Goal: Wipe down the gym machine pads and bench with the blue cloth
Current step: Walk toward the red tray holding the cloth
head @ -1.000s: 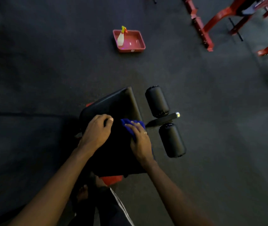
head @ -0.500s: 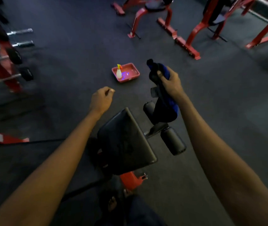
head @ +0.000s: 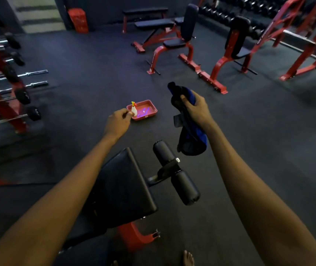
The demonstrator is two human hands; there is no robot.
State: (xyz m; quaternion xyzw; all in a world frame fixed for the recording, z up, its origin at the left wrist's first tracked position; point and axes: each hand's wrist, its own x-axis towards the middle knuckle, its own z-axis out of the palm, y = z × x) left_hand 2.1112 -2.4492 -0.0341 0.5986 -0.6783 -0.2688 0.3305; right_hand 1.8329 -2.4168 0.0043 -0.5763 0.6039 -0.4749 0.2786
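Note:
My right hand (head: 196, 110) grips the blue cloth (head: 189, 135) in the air; the cloth hangs down in a dark bunch above the roller pads. My left hand (head: 117, 123) is raised to the left of it with its fingers curled, holding nothing. Below my arms sits the black bench pad (head: 126, 187) on a red frame. Two black roller pads (head: 174, 169) stick out on a bar at the bench's right side. Neither hand touches the bench.
A red tray (head: 147, 108) with a white spray bottle (head: 133, 109) lies on the dark rubber floor ahead. Red-framed seats (head: 174, 47) and benches stand at the back. A barbell rack (head: 3, 89) lines the left. My bare foot (head: 187, 258) shows at the bottom.
Both hands have lifted off the bench pad. My right hand has raised the cloth into the air, and my view has tilted up toward the room.

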